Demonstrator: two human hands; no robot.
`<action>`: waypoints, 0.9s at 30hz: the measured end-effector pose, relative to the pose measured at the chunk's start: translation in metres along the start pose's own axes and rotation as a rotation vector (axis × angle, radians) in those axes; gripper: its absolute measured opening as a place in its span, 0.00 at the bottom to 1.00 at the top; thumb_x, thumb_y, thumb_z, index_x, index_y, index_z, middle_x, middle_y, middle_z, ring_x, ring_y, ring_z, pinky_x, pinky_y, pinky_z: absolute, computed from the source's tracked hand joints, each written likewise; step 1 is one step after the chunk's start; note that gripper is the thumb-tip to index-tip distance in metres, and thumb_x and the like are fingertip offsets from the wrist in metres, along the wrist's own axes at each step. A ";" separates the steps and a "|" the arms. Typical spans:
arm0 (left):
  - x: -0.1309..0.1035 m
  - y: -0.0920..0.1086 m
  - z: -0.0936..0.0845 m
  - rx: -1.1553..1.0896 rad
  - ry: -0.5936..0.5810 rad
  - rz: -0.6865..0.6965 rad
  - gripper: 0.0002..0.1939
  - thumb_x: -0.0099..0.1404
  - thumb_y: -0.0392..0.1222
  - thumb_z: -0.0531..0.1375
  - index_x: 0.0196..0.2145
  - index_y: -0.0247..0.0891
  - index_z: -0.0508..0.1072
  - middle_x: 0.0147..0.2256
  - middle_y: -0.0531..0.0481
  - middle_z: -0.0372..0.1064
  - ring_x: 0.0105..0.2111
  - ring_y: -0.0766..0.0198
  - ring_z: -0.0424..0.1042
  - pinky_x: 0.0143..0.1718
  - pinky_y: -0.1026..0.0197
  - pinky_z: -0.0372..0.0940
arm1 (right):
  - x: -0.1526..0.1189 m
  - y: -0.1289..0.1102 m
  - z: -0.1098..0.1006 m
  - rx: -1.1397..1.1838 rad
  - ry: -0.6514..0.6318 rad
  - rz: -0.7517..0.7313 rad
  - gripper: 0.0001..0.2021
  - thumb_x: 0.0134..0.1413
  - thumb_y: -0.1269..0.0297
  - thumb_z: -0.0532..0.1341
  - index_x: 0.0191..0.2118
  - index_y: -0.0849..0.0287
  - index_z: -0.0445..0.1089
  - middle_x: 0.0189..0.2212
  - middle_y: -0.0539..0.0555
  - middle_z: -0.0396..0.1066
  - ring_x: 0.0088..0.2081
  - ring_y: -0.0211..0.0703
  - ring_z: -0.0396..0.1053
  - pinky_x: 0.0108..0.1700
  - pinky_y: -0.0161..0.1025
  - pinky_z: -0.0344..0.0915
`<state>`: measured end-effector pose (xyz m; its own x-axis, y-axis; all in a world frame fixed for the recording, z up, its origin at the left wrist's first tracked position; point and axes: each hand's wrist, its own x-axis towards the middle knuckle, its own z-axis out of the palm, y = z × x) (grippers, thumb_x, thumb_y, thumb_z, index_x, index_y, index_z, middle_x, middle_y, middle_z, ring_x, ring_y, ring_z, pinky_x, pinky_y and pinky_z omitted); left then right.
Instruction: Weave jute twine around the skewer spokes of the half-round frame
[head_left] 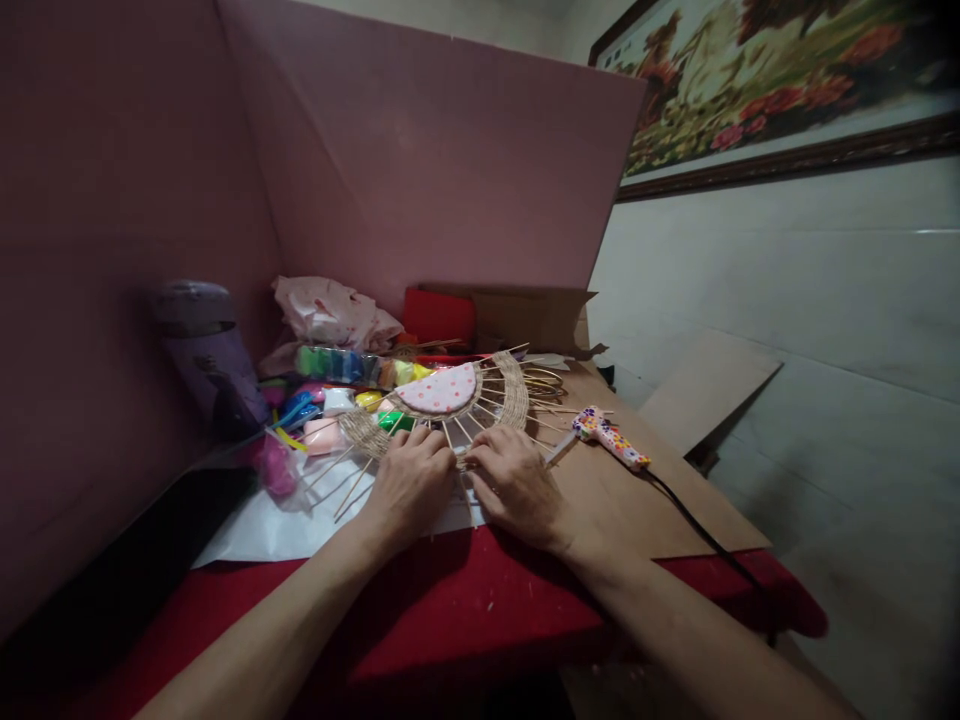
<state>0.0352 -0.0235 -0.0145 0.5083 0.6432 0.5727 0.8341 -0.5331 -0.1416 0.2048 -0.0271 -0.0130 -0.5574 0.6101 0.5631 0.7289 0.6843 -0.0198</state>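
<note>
A half-round woven fan [514, 392] is tilted up in front of me. Thin sticks fan out from its pale pink, red-spotted half-disc [442, 390], and a band of brown twine runs through them in an arc. My left hand [414, 475] has its curled fingers closed on the lower part of the twine band. Beside it, my right hand [517, 485] pinches the same band, thumb below and fingers above. The stretch of twine between and under the fingers is mostly hidden.
A flower-patterned glue gun [609, 438] lies on brown cardboard [645, 510] at the right, its black cord trailing off the table. Colourful clay packets [322, 435] crowd the left, near a purple bottle [214, 355]. White paper [255, 525] and red cloth [450, 590] lie underneath.
</note>
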 end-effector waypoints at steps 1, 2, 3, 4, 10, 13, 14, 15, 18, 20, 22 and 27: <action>0.000 0.000 0.000 0.009 0.000 0.000 0.05 0.59 0.35 0.56 0.27 0.38 0.71 0.30 0.46 0.69 0.35 0.56 0.64 0.36 0.53 0.54 | 0.001 0.001 0.001 -0.011 -0.009 -0.003 0.06 0.54 0.66 0.55 0.36 0.60 0.67 0.38 0.58 0.65 0.42 0.49 0.58 0.44 0.46 0.55; 0.000 0.000 0.000 0.015 0.001 0.000 0.05 0.58 0.35 0.56 0.27 0.38 0.71 0.30 0.47 0.69 0.35 0.56 0.64 0.36 0.53 0.54 | 0.002 0.001 0.003 -0.021 -0.017 -0.007 0.06 0.55 0.66 0.55 0.35 0.61 0.67 0.37 0.58 0.65 0.42 0.49 0.58 0.44 0.45 0.55; 0.000 0.000 0.000 0.019 0.001 0.000 0.05 0.58 0.35 0.56 0.26 0.38 0.71 0.30 0.47 0.69 0.35 0.56 0.64 0.36 0.53 0.55 | 0.002 0.001 0.004 -0.029 -0.022 -0.011 0.06 0.55 0.65 0.55 0.35 0.61 0.67 0.37 0.58 0.65 0.42 0.48 0.58 0.44 0.45 0.55; 0.000 0.000 0.000 0.022 -0.001 -0.001 0.05 0.58 0.35 0.56 0.26 0.38 0.71 0.30 0.47 0.69 0.35 0.56 0.64 0.36 0.53 0.55 | 0.003 0.001 0.005 -0.039 -0.023 -0.013 0.06 0.55 0.66 0.55 0.35 0.61 0.67 0.37 0.58 0.65 0.41 0.48 0.58 0.44 0.45 0.55; 0.000 0.001 0.000 0.026 -0.013 -0.002 0.05 0.58 0.35 0.56 0.26 0.38 0.71 0.30 0.46 0.69 0.35 0.56 0.64 0.36 0.53 0.55 | 0.006 0.000 0.007 -0.099 -0.031 -0.036 0.07 0.57 0.66 0.53 0.33 0.61 0.67 0.36 0.58 0.65 0.40 0.47 0.58 0.43 0.44 0.55; 0.000 0.002 0.000 0.029 -0.015 -0.007 0.05 0.58 0.36 0.57 0.26 0.38 0.71 0.30 0.46 0.69 0.35 0.56 0.64 0.36 0.53 0.56 | 0.007 0.000 0.007 -0.134 -0.039 -0.045 0.07 0.57 0.66 0.53 0.33 0.61 0.67 0.35 0.58 0.66 0.40 0.47 0.58 0.42 0.44 0.55; 0.001 0.002 -0.001 0.023 -0.017 -0.009 0.05 0.58 0.36 0.57 0.25 0.38 0.71 0.30 0.46 0.69 0.35 0.56 0.64 0.36 0.53 0.56 | 0.007 0.000 0.007 -0.150 -0.043 -0.051 0.07 0.57 0.66 0.53 0.33 0.61 0.67 0.35 0.58 0.66 0.40 0.47 0.58 0.42 0.44 0.54; 0.001 0.001 -0.002 0.012 -0.018 -0.014 0.05 0.58 0.36 0.57 0.26 0.38 0.71 0.30 0.47 0.69 0.35 0.56 0.64 0.36 0.53 0.56 | 0.008 0.000 0.008 -0.168 -0.048 -0.059 0.07 0.57 0.66 0.53 0.33 0.61 0.67 0.35 0.58 0.66 0.40 0.47 0.58 0.42 0.44 0.54; 0.003 -0.006 -0.011 -0.047 0.004 -0.059 0.05 0.59 0.35 0.55 0.28 0.38 0.72 0.30 0.47 0.70 0.36 0.57 0.64 0.38 0.53 0.56 | 0.008 0.001 0.010 -0.212 -0.046 -0.082 0.07 0.57 0.66 0.53 0.33 0.61 0.67 0.34 0.58 0.66 0.39 0.48 0.58 0.42 0.44 0.54; 0.003 -0.014 -0.018 -0.082 0.014 -0.109 0.06 0.59 0.33 0.55 0.28 0.38 0.72 0.31 0.48 0.70 0.37 0.57 0.64 0.39 0.53 0.56 | 0.008 0.002 0.012 -0.221 -0.030 -0.091 0.07 0.57 0.66 0.54 0.32 0.61 0.67 0.33 0.57 0.66 0.38 0.48 0.59 0.42 0.44 0.54; 0.002 -0.022 -0.025 -0.122 -0.022 -0.141 0.06 0.57 0.32 0.56 0.27 0.38 0.72 0.29 0.49 0.70 0.37 0.57 0.63 0.39 0.54 0.55 | 0.008 0.002 0.013 -0.220 -0.016 -0.096 0.07 0.56 0.66 0.54 0.32 0.61 0.67 0.33 0.57 0.66 0.38 0.47 0.59 0.41 0.43 0.54; -0.003 -0.028 -0.030 -0.145 -0.173 -0.106 0.03 0.55 0.35 0.59 0.26 0.40 0.72 0.28 0.51 0.69 0.36 0.57 0.62 0.38 0.54 0.55 | 0.008 0.002 0.013 -0.204 -0.011 -0.088 0.06 0.55 0.67 0.55 0.32 0.61 0.68 0.33 0.57 0.67 0.38 0.46 0.59 0.41 0.43 0.54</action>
<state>0.0041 -0.0270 0.0115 0.4591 0.7777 0.4295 0.8517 -0.5228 0.0362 0.1970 -0.0162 -0.0192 -0.6257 0.5570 0.5460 0.7422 0.6405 0.1971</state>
